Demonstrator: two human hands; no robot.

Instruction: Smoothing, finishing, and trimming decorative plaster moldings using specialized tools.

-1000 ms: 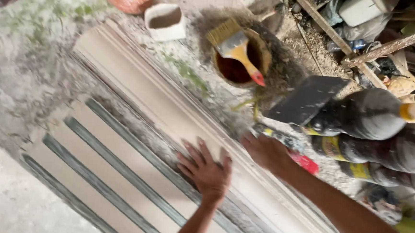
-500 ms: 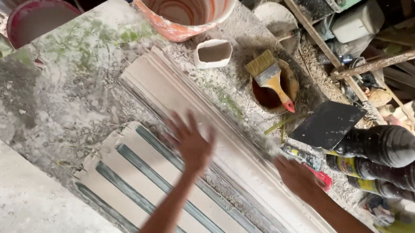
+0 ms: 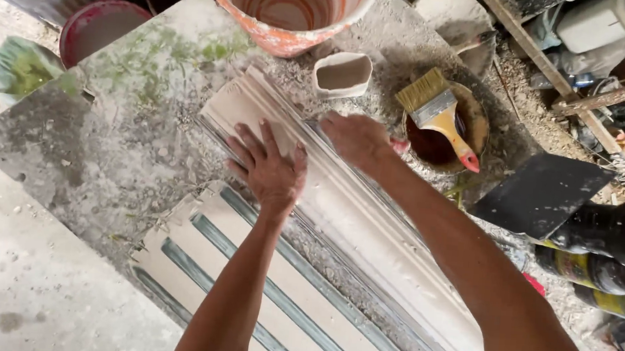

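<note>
A long pale plaster moulding (image 3: pixel 367 229) lies diagonally on a rough concrete slab (image 3: pixel 105 134). My left hand (image 3: pixel 269 167) rests flat on the moulding near its upper end, fingers spread. My right hand (image 3: pixel 357 138) presses on the moulding just to the right of it, fingers curled over a small tool with a red tip; the tool is mostly hidden. A ribbed cream panel (image 3: pixel 247 294) with grey grooves lies beside the moulding, under my left forearm.
An orange-and-white striped bucket (image 3: pixel 286 11) stands at the slab's far edge, with a small white cup (image 3: pixel 342 75) before it. A yellow-handled brush (image 3: pixel 439 114) rests across a bowl of brown liquid (image 3: pixel 474 131). A dark flat board (image 3: pixel 539 193), wooden sticks and clutter lie right.
Both hands have travelled up along the moulding toward its far end. My left hand has come down flat on it, and my right hand has moved from the lower part up beside the left.
</note>
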